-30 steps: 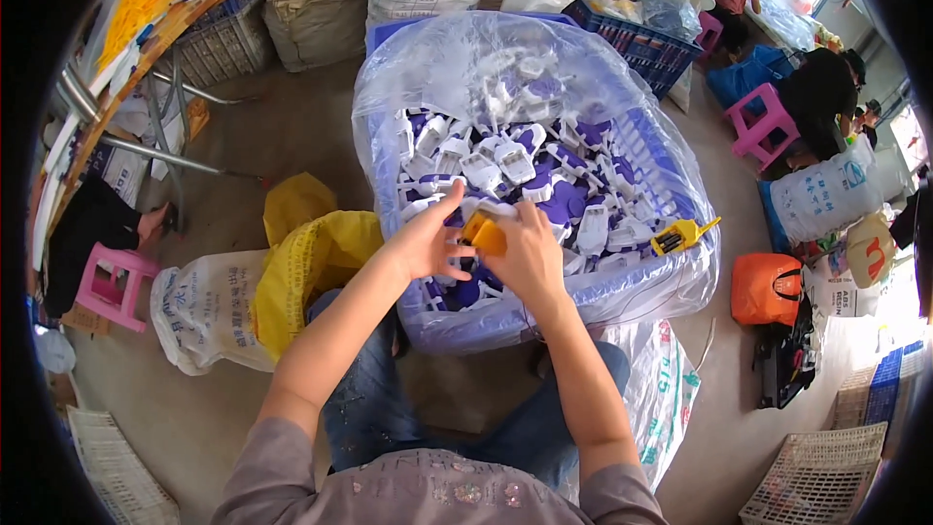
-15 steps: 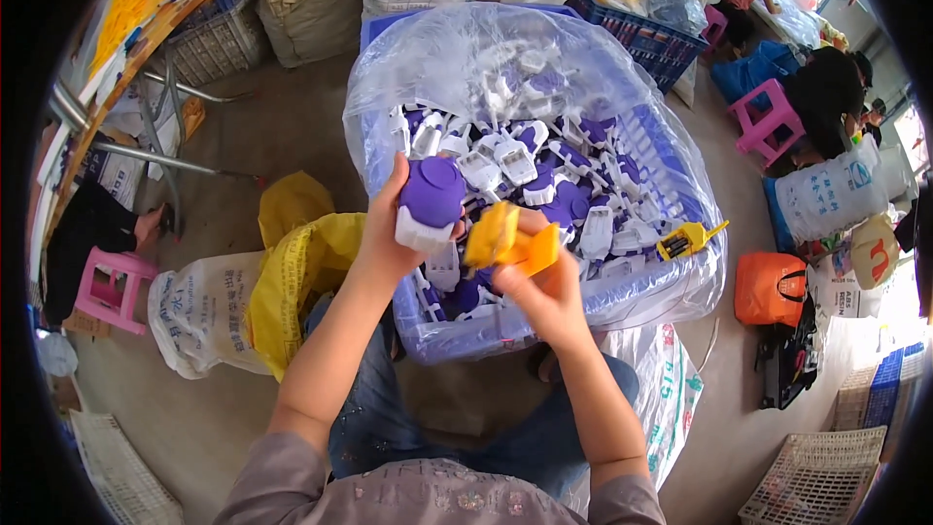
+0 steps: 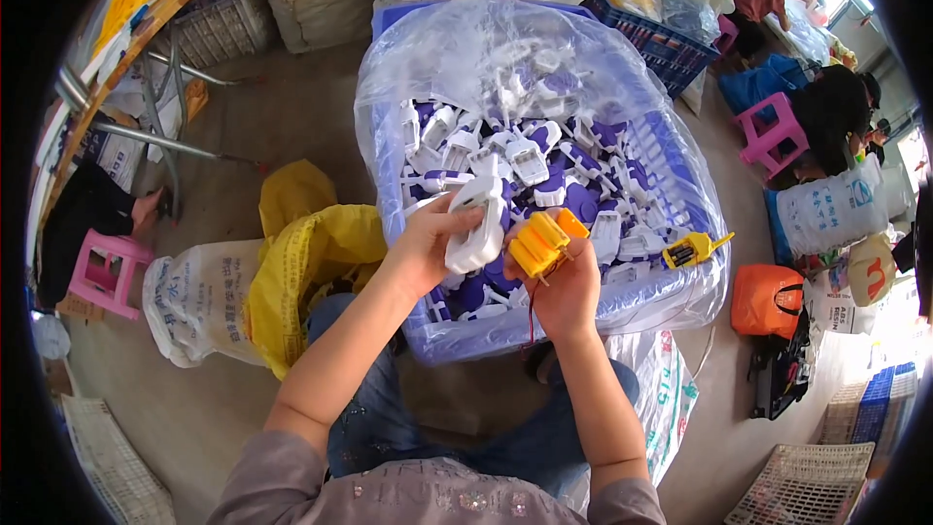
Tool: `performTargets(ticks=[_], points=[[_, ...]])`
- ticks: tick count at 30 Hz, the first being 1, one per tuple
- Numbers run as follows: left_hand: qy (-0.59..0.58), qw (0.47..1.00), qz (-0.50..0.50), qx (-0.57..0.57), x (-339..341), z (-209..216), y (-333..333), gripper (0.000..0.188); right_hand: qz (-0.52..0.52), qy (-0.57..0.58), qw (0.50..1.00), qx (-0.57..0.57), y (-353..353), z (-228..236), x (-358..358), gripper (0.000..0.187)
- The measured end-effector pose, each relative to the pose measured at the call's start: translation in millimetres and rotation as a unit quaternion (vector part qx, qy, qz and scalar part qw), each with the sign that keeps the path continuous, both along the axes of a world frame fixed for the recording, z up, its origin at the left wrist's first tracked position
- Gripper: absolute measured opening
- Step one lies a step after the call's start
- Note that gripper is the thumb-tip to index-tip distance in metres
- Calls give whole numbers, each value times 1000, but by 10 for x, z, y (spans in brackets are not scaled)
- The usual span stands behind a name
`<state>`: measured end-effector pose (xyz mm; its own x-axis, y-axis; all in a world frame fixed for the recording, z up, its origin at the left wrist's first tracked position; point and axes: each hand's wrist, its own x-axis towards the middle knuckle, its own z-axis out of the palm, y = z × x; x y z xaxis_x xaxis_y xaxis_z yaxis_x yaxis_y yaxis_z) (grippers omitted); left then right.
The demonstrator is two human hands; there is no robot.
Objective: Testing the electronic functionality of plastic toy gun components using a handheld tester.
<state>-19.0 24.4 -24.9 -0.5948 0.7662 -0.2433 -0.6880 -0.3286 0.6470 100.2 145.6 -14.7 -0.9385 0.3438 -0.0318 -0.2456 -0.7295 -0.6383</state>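
Observation:
Over the near part of a blue crate, my left hand grips a white-and-purple plastic device by its side, its white side now showing. Close beside it, my right hand has its fingers wrapped round a yellow ribbed plastic block. A thin red wire hangs below that block. The two held things are near each other; a narrow gap seems to separate them. Beneath them lies a heap of similar white-and-purple devices. A yellow case with dark cells and a pointed end rests at the crate's right edge.
Clear plastic sheeting lines the crate. At left stand a yellow sack, a white sack and a pink stool. Rightward are an orange bag, another pink stool and seated people.
My left hand has turned the device from its purple face to its white side and shifted it rightward. My right hand has turned the yellow block and moved slightly right; the red wire now shows.

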Motion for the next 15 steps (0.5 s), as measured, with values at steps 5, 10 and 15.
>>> performTargets(ticks=[5,10,15], points=[[-35,999,-27,15,18,43,-36,32,13,-84,995,55,-89,1,7,26],[-63,997,-6,45,2,126,-49,42,-136,-75,979,134,-57,-49,-20,20],[-29,994,-67,83,21,115,-93,49,-149,-84,960,220,-12,96,-6,4]])
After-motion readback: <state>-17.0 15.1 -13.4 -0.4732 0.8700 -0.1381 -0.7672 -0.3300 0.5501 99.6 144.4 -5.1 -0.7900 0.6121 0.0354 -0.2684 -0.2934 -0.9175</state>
